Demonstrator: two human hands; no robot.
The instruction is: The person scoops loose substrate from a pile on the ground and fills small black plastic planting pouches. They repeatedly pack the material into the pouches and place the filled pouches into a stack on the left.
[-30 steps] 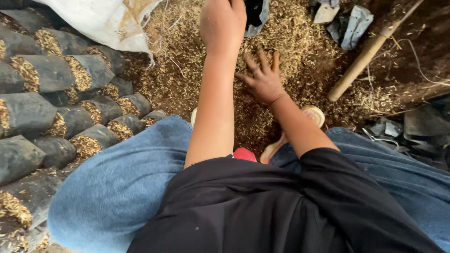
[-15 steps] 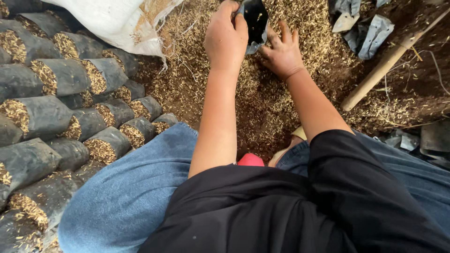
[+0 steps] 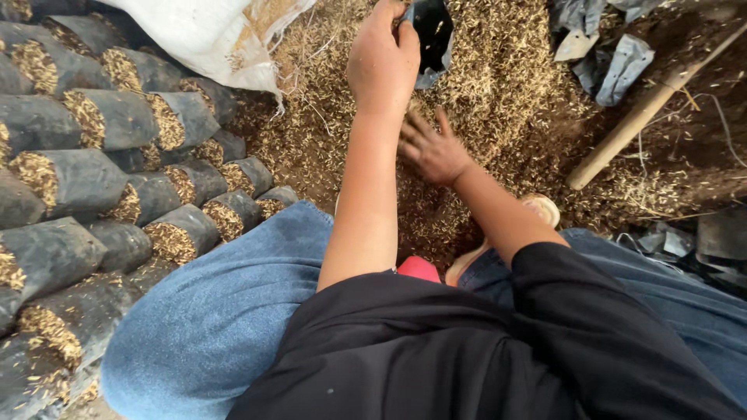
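Head view: left hand (image 3: 383, 66) grips open black bag (image 3: 433, 31) over husk pile (image 3: 498, 85); right hand (image 3: 433, 149) spread flat on husks beneath. Filled bags (image 3: 117, 124) stacked left; this one looks unfilled yet

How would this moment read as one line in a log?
left hand: holds small black bag open | right hand: palm down on husk pile | filled bags: stacked at left

Earth floor (image 3: 669, 167) spread with a heap of straw-coloured husks (image 3: 498, 85). Filled black bags (image 3: 117, 120) lie stacked on the left, a white sack (image 3: 202, 35) above them, a wooden pole (image 3: 646, 117) and grey scraps (image 3: 615, 58) on the right.
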